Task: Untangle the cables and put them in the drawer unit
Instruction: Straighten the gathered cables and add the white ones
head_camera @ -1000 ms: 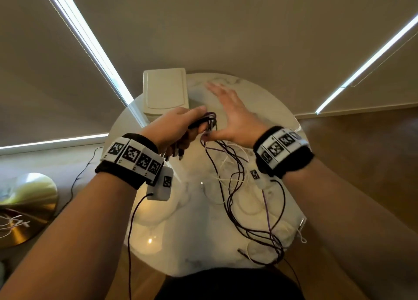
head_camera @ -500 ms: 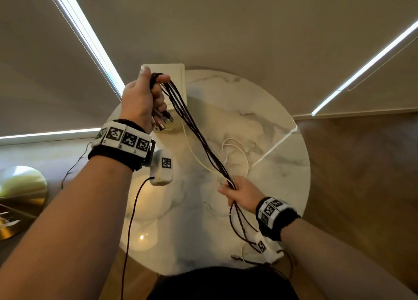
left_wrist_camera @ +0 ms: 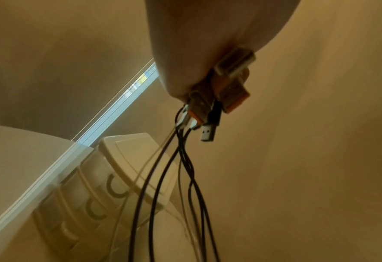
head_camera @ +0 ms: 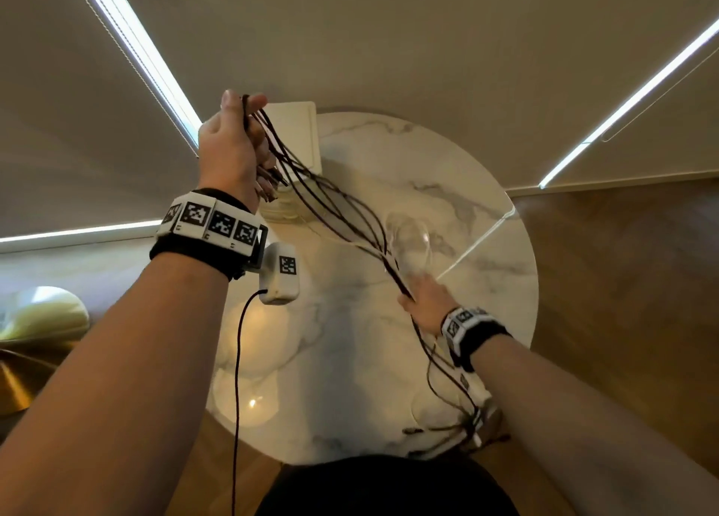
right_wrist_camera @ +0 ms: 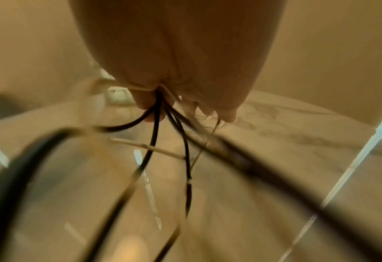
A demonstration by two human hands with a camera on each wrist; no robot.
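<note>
My left hand (head_camera: 233,142) is raised high over the table's far left and grips the ends of several dark cables (head_camera: 330,212). In the left wrist view USB plugs (left_wrist_camera: 225,92) stick out below the fist (left_wrist_camera: 199,53). The strands run down and right to my right hand (head_camera: 422,301), which pinches them low over the table; the right wrist view shows its fingers (right_wrist_camera: 154,104) closed round the cables (right_wrist_camera: 154,134). The loose ends (head_camera: 459,418) trail past my right wrist to the table's near edge. A cream drawer unit (head_camera: 299,134) stands at the table's far left, partly behind my left hand.
The round marble table (head_camera: 389,360) fills the middle of the head view. A thin white cable (head_camera: 408,235) loops on it beyond my right hand. Wooden floor lies to the right, and a brass-coloured round object (head_camera: 23,360) sits at the left edge.
My left hand has lifted the cable ends higher, from near the table top to above the drawer unit. My right hand dropped toward the table, sliding down the strands, which now stretch between both hands.
</note>
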